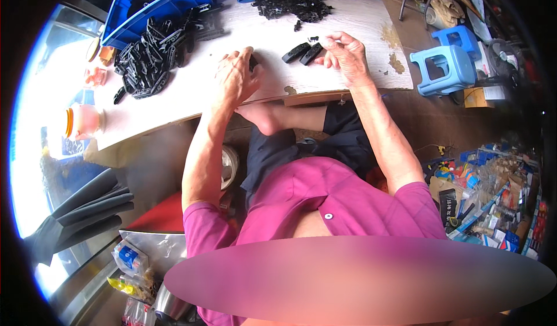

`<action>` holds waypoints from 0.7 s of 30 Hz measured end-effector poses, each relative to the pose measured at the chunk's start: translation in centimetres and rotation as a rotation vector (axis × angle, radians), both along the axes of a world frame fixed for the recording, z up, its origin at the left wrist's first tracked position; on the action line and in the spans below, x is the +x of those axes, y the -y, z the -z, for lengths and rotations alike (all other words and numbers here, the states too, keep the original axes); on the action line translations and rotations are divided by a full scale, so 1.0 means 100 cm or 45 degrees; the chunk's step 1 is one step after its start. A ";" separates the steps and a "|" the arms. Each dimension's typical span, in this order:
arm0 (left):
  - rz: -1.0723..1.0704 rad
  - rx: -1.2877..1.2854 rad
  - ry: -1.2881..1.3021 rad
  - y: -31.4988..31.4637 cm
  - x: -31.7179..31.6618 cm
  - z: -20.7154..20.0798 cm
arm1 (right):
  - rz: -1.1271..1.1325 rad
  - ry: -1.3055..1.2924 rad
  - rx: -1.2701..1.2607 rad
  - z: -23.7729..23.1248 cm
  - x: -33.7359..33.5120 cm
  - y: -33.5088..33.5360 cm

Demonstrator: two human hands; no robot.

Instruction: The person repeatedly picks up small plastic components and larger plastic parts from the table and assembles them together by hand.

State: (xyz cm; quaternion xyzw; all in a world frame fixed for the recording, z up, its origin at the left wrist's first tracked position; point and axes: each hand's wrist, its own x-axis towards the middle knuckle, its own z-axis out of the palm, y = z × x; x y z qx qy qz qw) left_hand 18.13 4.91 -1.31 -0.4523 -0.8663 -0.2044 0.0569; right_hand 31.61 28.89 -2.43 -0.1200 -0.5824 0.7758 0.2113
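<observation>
My left hand (235,75) rests at the table with its fingers curled round a black plastic part (253,64), most of it hidden by the hand. To the right, my right hand (348,59) is raised just above the tabletop, thumb and forefinger pinched together. Whatever it pinches is too small to make out. Beside its fingers lie two long black plastic pieces, one on the left (296,53) and another (311,54) nearer the hand. A tiny black piece (313,39) sits just beyond them.
A heap of black plastic parts (151,65) spreads before a blue bin (125,24) at left. Small black pieces (293,7) are piled at the back of the pale table (191,97). A jar (86,122) stands at left; a blue stool (445,69) is on the right.
</observation>
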 end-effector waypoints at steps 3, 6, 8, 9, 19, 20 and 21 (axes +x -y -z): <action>0.031 0.015 0.050 0.003 -0.002 -0.001 | 0.005 0.003 0.007 0.000 0.001 0.003; 0.063 0.074 0.139 0.007 -0.007 0.005 | 0.000 0.012 0.024 -0.001 0.000 0.005; 0.083 0.162 0.185 0.009 -0.008 0.008 | 0.003 0.070 0.103 -0.002 0.000 0.006; 0.071 0.102 0.073 0.005 -0.002 -0.005 | 0.018 0.075 0.105 -0.001 0.001 0.003; -0.056 1.244 1.404 -0.025 0.039 0.025 | -0.052 -0.019 -0.065 -0.005 -0.002 0.013; -0.052 1.257 1.577 -0.032 0.047 0.018 | -0.064 -0.035 -0.109 -0.005 -0.002 0.015; -0.049 1.266 1.749 -0.037 0.055 0.006 | -0.076 -0.052 -0.155 -0.007 -0.001 0.017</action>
